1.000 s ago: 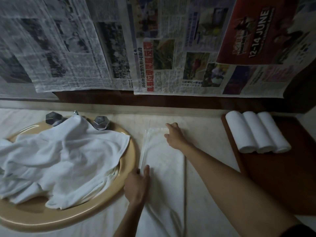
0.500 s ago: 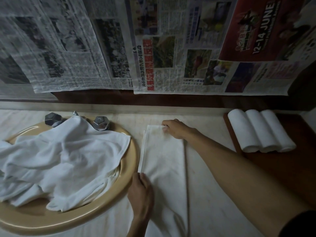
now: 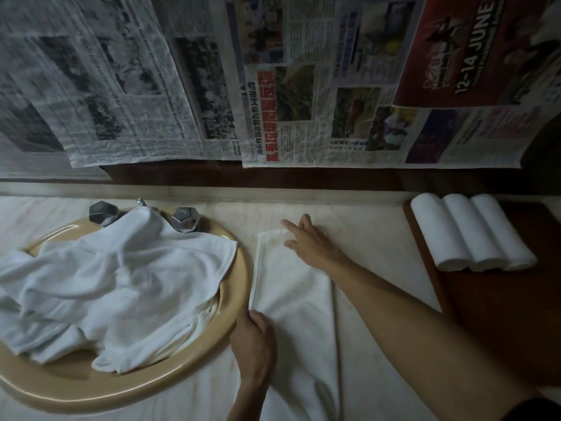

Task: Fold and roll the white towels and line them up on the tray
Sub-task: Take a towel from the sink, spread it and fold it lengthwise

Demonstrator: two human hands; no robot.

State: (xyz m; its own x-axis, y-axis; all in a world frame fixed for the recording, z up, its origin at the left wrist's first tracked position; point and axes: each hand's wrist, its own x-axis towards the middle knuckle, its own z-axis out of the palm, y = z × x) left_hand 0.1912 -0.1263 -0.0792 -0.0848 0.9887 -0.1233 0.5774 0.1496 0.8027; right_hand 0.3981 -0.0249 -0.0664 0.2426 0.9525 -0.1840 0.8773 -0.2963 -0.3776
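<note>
A white towel lies folded into a long narrow strip on the pale counter, running from near me toward the wall. My right hand rests flat on its far end, fingers spread and straight. My left hand rests on the strip's left edge near its middle, fingers lying along the cloth. Three rolled white towels sit side by side at the back of the dark wooden tray on the right.
A heap of loose white towels fills the beige sink basin on the left, partly draped over the tap between two faceted metal knobs. Newspaper sheets hang over the wall behind the counter.
My right hand has gone from curled at the strip's far corner to flat with spread fingers. My left hand slid nearer along the left edge. The strip now lies neater and narrower.
</note>
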